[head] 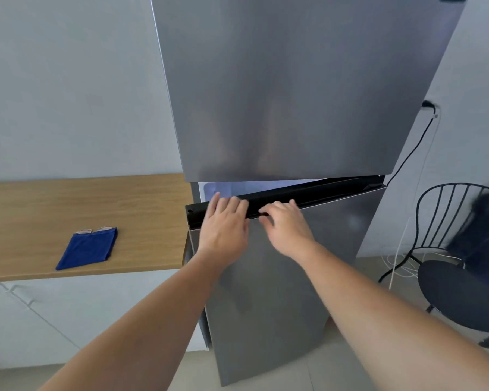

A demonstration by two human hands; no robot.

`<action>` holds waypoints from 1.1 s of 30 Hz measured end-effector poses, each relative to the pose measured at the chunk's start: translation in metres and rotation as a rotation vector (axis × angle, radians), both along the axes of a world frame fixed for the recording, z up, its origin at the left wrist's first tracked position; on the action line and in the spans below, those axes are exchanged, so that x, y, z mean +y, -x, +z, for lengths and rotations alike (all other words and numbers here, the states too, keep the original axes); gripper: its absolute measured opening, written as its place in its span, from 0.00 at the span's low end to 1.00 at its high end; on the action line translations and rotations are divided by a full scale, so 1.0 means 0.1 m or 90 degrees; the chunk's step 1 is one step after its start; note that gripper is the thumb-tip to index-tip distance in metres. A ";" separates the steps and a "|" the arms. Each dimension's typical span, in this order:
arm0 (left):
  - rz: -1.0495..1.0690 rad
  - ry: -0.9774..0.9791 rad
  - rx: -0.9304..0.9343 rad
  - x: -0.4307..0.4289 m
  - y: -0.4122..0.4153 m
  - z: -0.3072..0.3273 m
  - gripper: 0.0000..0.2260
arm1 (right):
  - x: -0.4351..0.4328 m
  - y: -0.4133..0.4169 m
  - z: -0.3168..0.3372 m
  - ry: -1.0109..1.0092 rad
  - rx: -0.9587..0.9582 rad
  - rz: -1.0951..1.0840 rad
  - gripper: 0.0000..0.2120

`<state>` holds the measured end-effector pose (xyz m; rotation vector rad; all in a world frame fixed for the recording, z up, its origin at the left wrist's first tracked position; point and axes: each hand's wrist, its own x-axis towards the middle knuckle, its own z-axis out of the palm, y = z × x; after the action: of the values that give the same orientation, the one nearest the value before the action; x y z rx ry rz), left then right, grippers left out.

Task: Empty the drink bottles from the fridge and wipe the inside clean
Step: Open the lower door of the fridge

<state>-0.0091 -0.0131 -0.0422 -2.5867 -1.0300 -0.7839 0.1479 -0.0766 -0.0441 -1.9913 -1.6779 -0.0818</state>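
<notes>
A tall silver fridge stands in front of me, its upper door closed. The lower door is slightly ajar, hinged on the right, with a lit white strip of the interior showing above its black top edge. My left hand grips that top edge near its left end, fingers curled over it. My right hand holds the same edge just to the right. No drink bottles are visible. A folded blue cloth lies on the wooden counter to the left.
The wooden counter butts against the fridge's left side, with white cabinets below. A black wire chair stands to the right, with a dark bag on it. A black power cord and white cables hang by the right wall.
</notes>
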 end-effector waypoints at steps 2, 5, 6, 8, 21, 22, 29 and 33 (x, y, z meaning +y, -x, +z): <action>-0.025 0.018 0.050 -0.13 -0.12 0.03 0.23 | -0.02 0.24 -0.02 -0.001 -0.008 0.012 0.14; 0.045 0.067 0.107 -0.23 -0.11 -0.02 0.29 | -0.13 0.34 -0.08 -0.021 -0.005 0.013 0.14; 0.065 0.077 0.110 -0.25 -0.08 -0.04 0.29 | -0.18 0.33 -0.10 -0.030 -0.005 0.020 0.13; 0.076 0.071 0.118 -0.29 -0.03 -0.05 0.28 | -0.25 0.31 -0.12 -0.041 -0.014 0.038 0.11; 0.065 0.042 0.121 -0.98 0.22 0.10 0.25 | -1.00 0.32 -0.15 -0.095 0.070 0.011 0.11; 0.050 0.039 0.130 -1.04 0.24 0.12 0.25 | -1.09 0.34 -0.16 -0.107 0.094 0.000 0.10; 0.004 0.148 0.101 -1.61 0.31 0.14 0.24 | -1.71 0.33 -0.31 -0.082 0.202 -0.062 0.16; -0.007 0.188 0.099 -1.88 0.27 0.15 0.27 | -1.99 0.25 -0.37 -0.055 0.247 -0.073 0.20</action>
<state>-0.0359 -0.2015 -0.0267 -2.8452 -1.1600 -0.4507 0.1225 -0.2756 -0.0812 -1.8924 -1.2928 0.1781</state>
